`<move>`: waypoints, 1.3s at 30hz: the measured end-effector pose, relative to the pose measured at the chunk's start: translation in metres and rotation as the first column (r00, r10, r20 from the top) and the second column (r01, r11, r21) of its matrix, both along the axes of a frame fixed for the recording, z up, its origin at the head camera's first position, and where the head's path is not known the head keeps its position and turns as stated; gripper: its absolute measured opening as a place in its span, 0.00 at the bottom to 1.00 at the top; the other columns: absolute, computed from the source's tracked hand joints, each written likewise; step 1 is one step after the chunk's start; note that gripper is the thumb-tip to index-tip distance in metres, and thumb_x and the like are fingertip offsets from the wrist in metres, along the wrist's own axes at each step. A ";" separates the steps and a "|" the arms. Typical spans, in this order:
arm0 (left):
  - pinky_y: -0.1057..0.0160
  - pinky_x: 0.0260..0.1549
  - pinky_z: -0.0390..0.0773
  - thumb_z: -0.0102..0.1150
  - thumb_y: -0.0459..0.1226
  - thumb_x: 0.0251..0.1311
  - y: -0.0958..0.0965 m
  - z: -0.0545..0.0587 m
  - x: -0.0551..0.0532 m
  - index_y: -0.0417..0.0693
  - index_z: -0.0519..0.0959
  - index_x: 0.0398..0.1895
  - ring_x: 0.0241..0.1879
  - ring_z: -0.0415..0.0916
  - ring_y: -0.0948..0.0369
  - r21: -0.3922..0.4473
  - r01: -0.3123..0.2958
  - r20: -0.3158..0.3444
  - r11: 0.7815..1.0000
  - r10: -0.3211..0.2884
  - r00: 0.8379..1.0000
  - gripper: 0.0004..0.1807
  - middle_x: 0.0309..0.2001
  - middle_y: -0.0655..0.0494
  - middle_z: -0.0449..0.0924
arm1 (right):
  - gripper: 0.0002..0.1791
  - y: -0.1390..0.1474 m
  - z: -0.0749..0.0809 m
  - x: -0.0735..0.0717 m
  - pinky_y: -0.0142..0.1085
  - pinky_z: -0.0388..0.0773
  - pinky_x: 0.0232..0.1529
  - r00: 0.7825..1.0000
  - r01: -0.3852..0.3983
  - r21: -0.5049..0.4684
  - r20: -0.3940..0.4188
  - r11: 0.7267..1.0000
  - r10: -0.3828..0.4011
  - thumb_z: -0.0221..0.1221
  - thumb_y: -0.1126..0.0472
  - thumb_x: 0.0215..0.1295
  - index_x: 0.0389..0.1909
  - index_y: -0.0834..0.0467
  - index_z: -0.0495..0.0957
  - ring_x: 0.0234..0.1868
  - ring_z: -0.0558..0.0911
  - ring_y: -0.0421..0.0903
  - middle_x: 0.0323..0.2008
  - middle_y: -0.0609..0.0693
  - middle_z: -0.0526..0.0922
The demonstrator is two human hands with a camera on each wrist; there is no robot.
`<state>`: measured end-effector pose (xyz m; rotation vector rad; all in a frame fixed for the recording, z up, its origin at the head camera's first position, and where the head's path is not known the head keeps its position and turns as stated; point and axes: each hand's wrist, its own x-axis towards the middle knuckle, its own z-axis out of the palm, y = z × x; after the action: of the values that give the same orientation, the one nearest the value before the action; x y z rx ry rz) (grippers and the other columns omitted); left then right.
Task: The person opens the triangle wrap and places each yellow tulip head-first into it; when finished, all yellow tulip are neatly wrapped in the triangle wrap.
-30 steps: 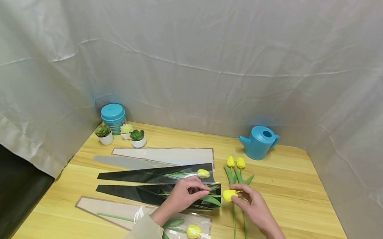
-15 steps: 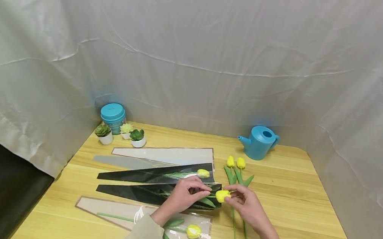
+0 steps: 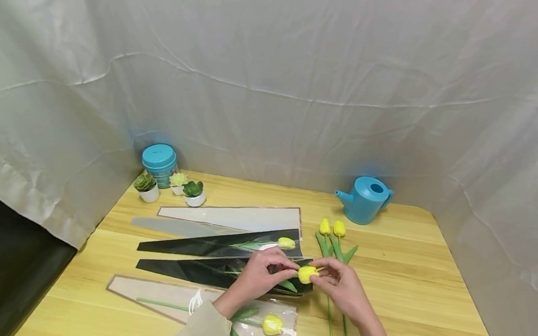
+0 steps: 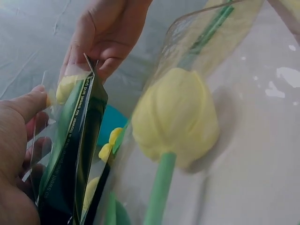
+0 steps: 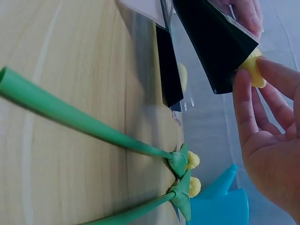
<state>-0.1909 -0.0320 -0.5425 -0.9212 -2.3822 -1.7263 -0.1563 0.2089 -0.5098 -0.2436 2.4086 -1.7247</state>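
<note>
My right hand (image 3: 342,289) pinches the yellow head of an artificial tulip (image 3: 306,274) between thumb and fingers. The flower's stem and leaves lie inside a black-and-clear flower sleeve (image 3: 178,268), with the head at the sleeve's wide mouth. My left hand (image 3: 259,274) pinches the clear film near that mouth; the left wrist view shows its thumb on the film's outside and its other fingers behind it. In the right wrist view the tulip head (image 5: 254,70) pokes from the sleeve's black end (image 5: 215,51). Part of the stem is hidden behind my left hand.
Behind lies another black sleeve (image 3: 171,245) holding a tulip; in front, a beige one (image 3: 129,287) holds another. Two loose tulips (image 3: 339,228) lie at right, below a blue watering can (image 3: 363,203). A white sleeve (image 3: 245,216), potted succulents (image 3: 194,199) and a blue tub (image 3: 159,161) are farther back.
My right hand has moved left with the tulip, bringing its head from beyond the sleeve's mouth to right at it. The left hand has kept its place on the film.
</note>
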 end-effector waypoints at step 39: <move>0.58 0.55 0.80 0.72 0.48 0.62 -0.032 -0.007 -0.009 0.63 0.91 0.40 0.45 0.81 0.70 -0.234 -0.117 -0.266 0.965 0.052 0.963 0.06 0.41 0.72 0.87 | 0.19 -0.002 0.004 0.001 0.33 0.84 0.43 0.984 0.171 -0.011 0.046 0.985 -0.170 0.71 0.61 0.64 0.53 0.62 0.83 0.45 0.85 0.44 0.48 0.56 0.87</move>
<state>-0.1995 -0.0639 -0.5499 -0.9862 -2.4541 -1.2119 -0.1557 0.2068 -0.5053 0.0004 2.4480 -1.7979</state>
